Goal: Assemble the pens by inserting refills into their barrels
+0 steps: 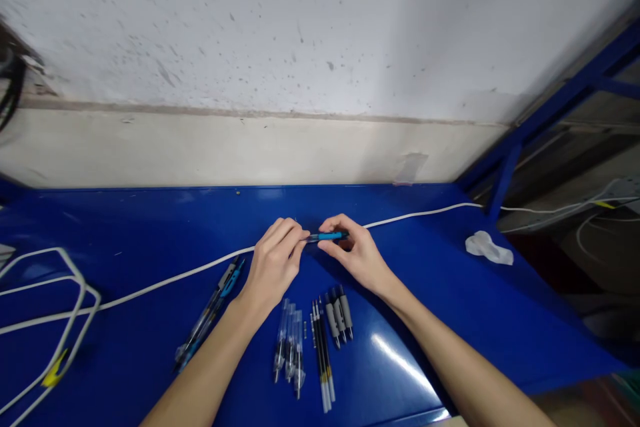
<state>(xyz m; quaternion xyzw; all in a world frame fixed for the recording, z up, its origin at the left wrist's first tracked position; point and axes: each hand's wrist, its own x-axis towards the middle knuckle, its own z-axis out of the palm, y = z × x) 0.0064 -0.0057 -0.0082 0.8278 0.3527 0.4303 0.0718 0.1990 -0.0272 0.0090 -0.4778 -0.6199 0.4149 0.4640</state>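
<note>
A pen (329, 236) with a blue grip and a clear barrel lies level between my two hands. My left hand (278, 255) pinches its clear end, and the fingers of my right hand (356, 250) close around the blue part near the dark tip. Below my hands lie several clear pen barrels (289, 340), a few tiny springs (305, 329), several dark ink refills (323, 353) and several grey grip sections (339, 315). Whole pens (210, 313), grey and blue, rest beside my left forearm, which partly covers them.
A white cable (170, 280) crosses the blue tabletop (150, 220) behind my hands and coils at the left (75, 293). To the right is a crumpled white piece (489, 248). A stained wall (275, 47) and a blue metal frame (550, 113) bound the table.
</note>
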